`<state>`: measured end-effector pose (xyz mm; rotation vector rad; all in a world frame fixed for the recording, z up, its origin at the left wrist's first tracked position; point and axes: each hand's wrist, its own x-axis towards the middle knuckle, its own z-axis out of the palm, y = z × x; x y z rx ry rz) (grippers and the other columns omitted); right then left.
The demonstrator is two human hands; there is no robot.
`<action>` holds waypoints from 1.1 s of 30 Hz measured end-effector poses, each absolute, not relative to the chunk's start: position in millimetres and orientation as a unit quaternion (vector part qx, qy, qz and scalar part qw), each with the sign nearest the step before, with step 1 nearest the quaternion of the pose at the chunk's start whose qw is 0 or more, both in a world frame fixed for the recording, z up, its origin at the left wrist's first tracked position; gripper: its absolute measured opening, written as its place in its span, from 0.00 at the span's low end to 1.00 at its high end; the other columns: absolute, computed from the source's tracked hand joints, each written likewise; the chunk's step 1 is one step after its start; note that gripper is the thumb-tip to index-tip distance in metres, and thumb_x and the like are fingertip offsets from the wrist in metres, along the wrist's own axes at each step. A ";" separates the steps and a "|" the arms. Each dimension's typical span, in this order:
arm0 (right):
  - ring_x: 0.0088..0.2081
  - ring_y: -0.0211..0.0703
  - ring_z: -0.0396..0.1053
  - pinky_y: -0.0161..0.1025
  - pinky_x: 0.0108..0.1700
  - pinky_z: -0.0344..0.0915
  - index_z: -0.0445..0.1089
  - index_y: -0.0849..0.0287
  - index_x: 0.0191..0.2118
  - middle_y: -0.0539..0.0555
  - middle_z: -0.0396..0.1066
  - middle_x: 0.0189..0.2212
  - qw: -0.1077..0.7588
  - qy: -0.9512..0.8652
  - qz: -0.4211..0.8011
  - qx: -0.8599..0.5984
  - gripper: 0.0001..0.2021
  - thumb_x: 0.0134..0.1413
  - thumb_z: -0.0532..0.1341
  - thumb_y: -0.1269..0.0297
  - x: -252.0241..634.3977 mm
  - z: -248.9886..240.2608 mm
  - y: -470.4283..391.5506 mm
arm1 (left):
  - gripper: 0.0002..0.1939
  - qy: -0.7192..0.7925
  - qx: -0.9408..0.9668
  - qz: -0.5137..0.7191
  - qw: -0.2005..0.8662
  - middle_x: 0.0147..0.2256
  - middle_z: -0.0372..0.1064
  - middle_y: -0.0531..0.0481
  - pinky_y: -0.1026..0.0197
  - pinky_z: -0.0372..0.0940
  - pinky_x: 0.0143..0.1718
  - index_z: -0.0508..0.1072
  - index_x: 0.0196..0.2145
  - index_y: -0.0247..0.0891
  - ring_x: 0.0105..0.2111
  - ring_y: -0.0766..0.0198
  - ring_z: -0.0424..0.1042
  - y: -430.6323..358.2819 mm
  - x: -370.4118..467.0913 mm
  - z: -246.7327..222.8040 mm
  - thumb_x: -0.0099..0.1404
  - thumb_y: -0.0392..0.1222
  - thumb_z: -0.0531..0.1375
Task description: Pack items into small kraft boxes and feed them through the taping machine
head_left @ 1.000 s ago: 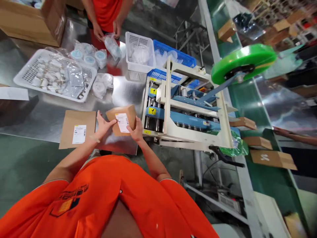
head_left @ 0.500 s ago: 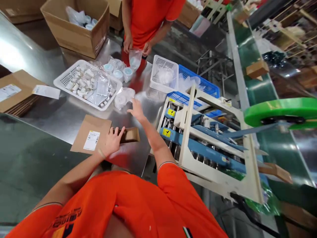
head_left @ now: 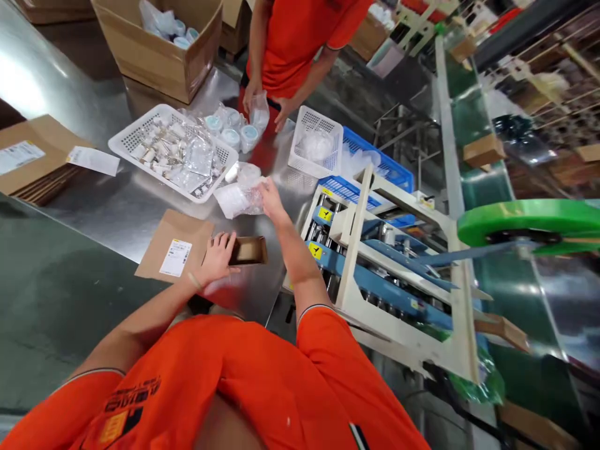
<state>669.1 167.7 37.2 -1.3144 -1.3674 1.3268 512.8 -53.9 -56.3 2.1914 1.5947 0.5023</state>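
Observation:
My left hand (head_left: 218,255) rests on the near end of a small open cardboard box (head_left: 249,250), whose flap with a white label (head_left: 175,257) lies to the left. What the fingers of this hand grip, if anything, is hidden. Pinched in my right hand (head_left: 270,199) is a clear plastic bag (head_left: 238,199) with white contents, just above the metal table. Behind it sits a white basket (head_left: 166,107) of small white-and-metal parts and clear packets. Several bagged round tubs (head_left: 230,137) lie beside the basket.
Across the table a person (head_left: 304,50) handles a clear bag. A large carton (head_left: 154,62) stands at the back left, flattened cartons (head_left: 37,156) at the far left. Right are a small white basket (head_left: 315,144), a blue crate (head_left: 398,175) and a taping machine (head_left: 398,262).
My right hand has closed on the clear bag and drawn it up slightly. My left hand stays at the small box. The other person's hands have moved with their bag.

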 end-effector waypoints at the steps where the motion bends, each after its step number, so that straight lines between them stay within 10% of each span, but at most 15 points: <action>1: 0.35 0.37 0.69 0.32 0.42 0.72 0.58 0.49 0.40 0.41 0.66 0.33 0.424 -0.512 0.531 -0.526 0.15 0.69 0.68 0.56 681.3 42.8 150.5 | 0.61 0.568 0.772 0.204 0.200 0.71 0.62 0.19 0.31 0.58 0.71 0.57 0.79 0.26 0.72 0.23 0.59 -51.9 511.7 -61.6 0.62 0.66 0.74; 11: 0.41 0.42 0.72 0.38 0.47 0.74 0.64 0.52 0.46 0.47 0.71 0.38 0.294 -0.571 0.462 -0.612 0.13 0.71 0.64 0.50 724.3 14.5 -9.9 | 0.63 0.525 0.731 0.345 0.267 0.72 0.62 0.24 0.35 0.51 0.76 0.62 0.73 0.27 0.74 0.33 0.58 -47.4 502.0 -87.1 0.62 0.85 0.65; 18: 0.70 0.71 0.64 0.62 0.69 0.70 0.62 0.59 0.75 0.71 0.62 0.73 0.025 -0.783 0.167 -0.598 0.46 0.55 0.78 0.56 697.3 26.5 -50.1 | 0.46 0.545 0.750 0.278 0.252 0.76 0.57 0.27 0.36 0.51 0.77 0.77 0.63 0.31 0.76 0.33 0.55 -50.8 504.5 -71.5 0.67 0.76 0.68; 23: 0.66 0.65 0.69 0.58 0.69 0.70 0.66 0.57 0.75 0.69 0.71 0.67 -0.038 -0.809 0.126 -0.573 0.33 0.68 0.67 0.63 694.3 30.2 -45.6 | 0.65 0.538 0.768 0.249 0.243 0.77 0.54 0.25 0.34 0.52 0.75 0.64 0.78 0.33 0.76 0.28 0.53 -50.9 504.7 -68.7 0.56 0.76 0.74; 33: 0.48 0.53 0.84 0.43 0.53 0.79 0.83 0.57 0.50 0.60 0.86 0.45 -0.184 -0.829 0.177 -0.498 0.12 0.62 0.68 0.72 668.3 11.5 6.1 | 0.62 0.482 0.829 0.195 0.208 0.76 0.59 0.28 0.28 0.51 0.74 0.63 0.80 0.41 0.75 0.25 0.54 -44.4 505.7 -56.3 0.58 0.71 0.76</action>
